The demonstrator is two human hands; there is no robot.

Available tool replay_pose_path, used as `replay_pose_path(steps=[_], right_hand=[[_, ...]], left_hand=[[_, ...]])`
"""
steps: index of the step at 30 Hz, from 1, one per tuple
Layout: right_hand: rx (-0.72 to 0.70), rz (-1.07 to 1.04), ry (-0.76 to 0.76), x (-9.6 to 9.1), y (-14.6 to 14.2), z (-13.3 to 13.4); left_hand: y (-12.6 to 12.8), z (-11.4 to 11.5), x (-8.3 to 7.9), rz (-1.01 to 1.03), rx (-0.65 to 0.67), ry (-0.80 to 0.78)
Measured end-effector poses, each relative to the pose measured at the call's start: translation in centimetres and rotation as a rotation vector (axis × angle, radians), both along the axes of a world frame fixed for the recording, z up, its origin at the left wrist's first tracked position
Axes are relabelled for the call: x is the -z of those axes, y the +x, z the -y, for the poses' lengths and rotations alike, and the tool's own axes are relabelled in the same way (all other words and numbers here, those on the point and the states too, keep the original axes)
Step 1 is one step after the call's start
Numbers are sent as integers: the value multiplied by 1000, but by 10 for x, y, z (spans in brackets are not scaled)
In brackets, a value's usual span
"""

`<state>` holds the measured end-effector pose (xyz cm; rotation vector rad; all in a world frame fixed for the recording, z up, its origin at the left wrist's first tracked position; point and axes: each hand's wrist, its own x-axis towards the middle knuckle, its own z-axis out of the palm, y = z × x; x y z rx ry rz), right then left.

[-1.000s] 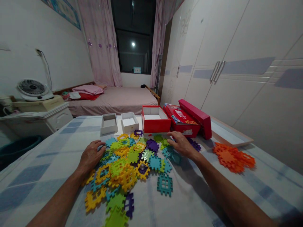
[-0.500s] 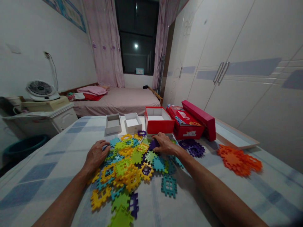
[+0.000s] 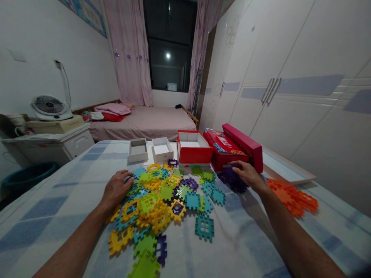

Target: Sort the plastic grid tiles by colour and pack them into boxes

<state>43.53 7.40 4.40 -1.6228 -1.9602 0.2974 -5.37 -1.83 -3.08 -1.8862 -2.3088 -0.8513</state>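
A mixed heap of plastic interlocking puzzle pieces (image 3: 162, 193) in yellow, green, blue and purple is spread over the checked cloth. My left hand (image 3: 118, 186) rests on the left edge of that heap, fingers loosely stretched over the pieces and holding nothing I can see. Over at the right, my right hand (image 3: 246, 173) is pinching a purple puzzle piece (image 3: 230, 173) just above a small pile of purple pieces (image 3: 236, 186). The fingers partly cover that piece. Farther right lies a pile of orange pieces (image 3: 290, 197).
Two small white boxes (image 3: 138, 154) and an open red box (image 3: 194, 154) stand behind the heap. Beside them is a red printed box (image 3: 228, 148) with a long red lid (image 3: 246, 148) leaning on it. A shallow tray (image 3: 285, 166) lies at the right by the wardrobe.
My right hand has moved right, from the back of the heap to the purple pile, carrying a purple puzzle piece. My left hand has stayed in place.
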Motion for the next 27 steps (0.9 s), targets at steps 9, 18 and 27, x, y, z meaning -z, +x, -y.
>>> replay_pose_path(steps=[9,18,27], right_hand=[[-276,132,165,7,-69,30],[-555,430,-150,11,-147,34],[-571,321,-215,9,-150,30]], left_hand=[[-3,0,0,-3,28,-10],[2,1,-3,7,6,-5],[5,3,-4,10,-6,10]])
